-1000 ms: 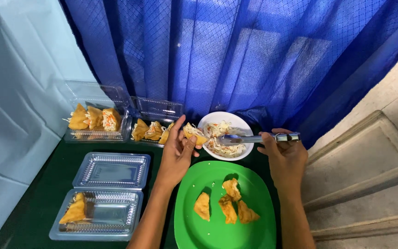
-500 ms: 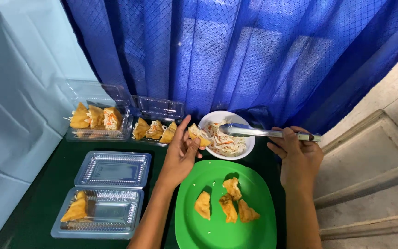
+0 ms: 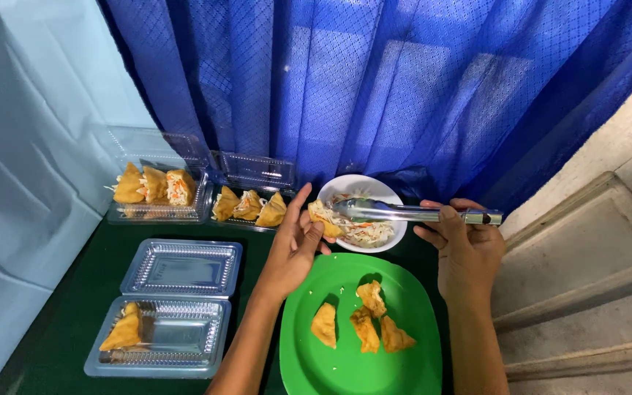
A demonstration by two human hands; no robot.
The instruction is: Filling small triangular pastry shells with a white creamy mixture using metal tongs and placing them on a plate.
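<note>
My left hand (image 3: 295, 245) holds a fried tofu pocket (image 3: 323, 219) at its fingertips, beside the white bowl (image 3: 392, 235) of shredded vegetable filling. My right hand (image 3: 461, 243) grips metal tongs (image 3: 404, 213), whose tips reach over the bowl toward the held pocket. Just below the bowl, the green plate (image 3: 316, 366) carries several fried pockets (image 3: 366, 323).
A clear plastic box (image 3: 162, 344) at the front left holds one filled pocket (image 3: 122, 330), its lid open. Two more clear boxes (image 3: 184, 212) with filled pockets stand at the back, by the blue curtain (image 3: 374, 88). Everything rests on a dark green table (image 3: 60, 322).
My left hand has kept the pocket near the bowl. My right hand shifted right and back, and the tongs now point at the pocket over the bowl.
</note>
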